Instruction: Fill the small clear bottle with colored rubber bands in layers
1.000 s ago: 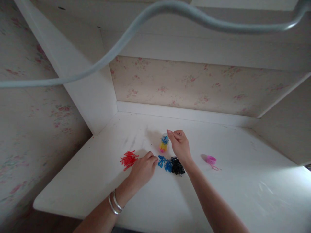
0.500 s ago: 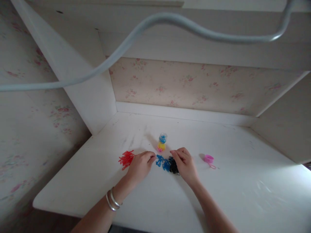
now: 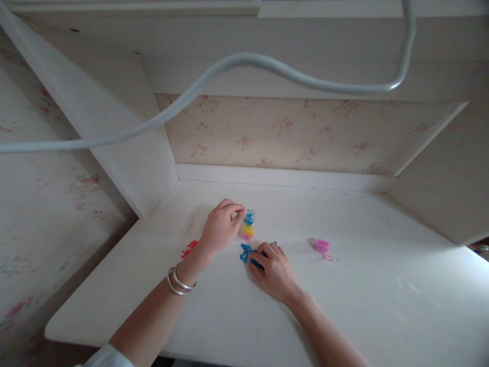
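A small clear jar [image 3: 248,224] with blue, yellow and pink bands inside stands in the middle of the white desk [image 3: 374,295]. My left hand [image 3: 221,227] is raised beside its top with thumb and finger pinched; what they hold is too small to see. My right hand [image 3: 273,270] rests on the desk with fingers curled over the blue bands [image 3: 245,252], covering the black pile. A pile of red bands [image 3: 190,248] shows partly behind my left wrist.
A pink lid [image 3: 321,246] with a pink band lies to the right of the hands. White shelf walls enclose the desk at left, back and right. A grey cable [image 3: 237,63] hangs across the top of the view.
My left hand has lifted from the desk up to the jar's top. My right hand, up at the jar a second ago, came down onto the black pile and now reaches the blue bands.
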Tool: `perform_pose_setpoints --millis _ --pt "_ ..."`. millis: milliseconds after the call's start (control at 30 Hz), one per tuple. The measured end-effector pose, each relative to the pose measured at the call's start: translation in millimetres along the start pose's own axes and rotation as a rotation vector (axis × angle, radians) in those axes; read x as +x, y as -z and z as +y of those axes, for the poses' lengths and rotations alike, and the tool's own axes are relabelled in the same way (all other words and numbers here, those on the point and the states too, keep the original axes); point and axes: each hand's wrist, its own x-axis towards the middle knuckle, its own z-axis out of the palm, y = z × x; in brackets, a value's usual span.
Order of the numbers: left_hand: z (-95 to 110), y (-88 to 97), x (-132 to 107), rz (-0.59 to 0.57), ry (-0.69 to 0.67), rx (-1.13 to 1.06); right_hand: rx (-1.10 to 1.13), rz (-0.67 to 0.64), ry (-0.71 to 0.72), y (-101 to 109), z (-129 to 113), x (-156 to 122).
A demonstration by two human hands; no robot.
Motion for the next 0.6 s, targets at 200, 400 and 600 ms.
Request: perform_pose_setpoints --millis 200,400,600 --pt "-2 -11.0 12 -0.056 0.014 0.114 -0.020 0.003 0.000 1 -2 -1" --pt "-5 -5.5 10 -0.031 0.020 0.094 -0.038 -0.016 -0.003 5 -3 1" --pt "-8 0.1 -21 -0.023 0.048 0.013 -0.032 -0.020 0.003 4 -2 2"
